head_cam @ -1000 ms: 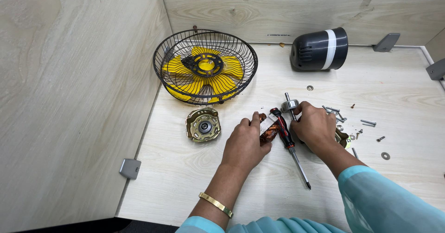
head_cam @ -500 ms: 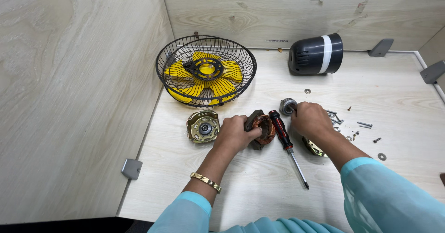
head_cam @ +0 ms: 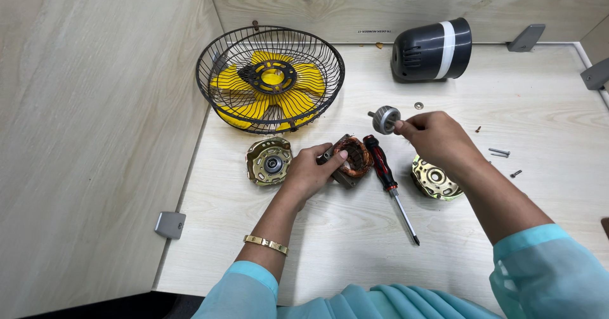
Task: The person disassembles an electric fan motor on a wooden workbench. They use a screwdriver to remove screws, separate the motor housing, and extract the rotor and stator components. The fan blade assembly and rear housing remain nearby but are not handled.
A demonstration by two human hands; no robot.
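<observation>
The right hand (head_cam: 438,141) hides part of the brass end cover (head_cam: 432,179); scattered screws (head_cam: 498,151) too small to tell.

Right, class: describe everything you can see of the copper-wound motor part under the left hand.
The copper-wound motor part is a ring of reddish-brown wire coils set in a grey metal core, with a round hole through its middle. It lies on the pale wooden table, between a gold-coloured end cover and the red-and-black screwdriver. The left hand grips its left side, one fingertip resting on the coils. The right hand does not touch it.
</observation>
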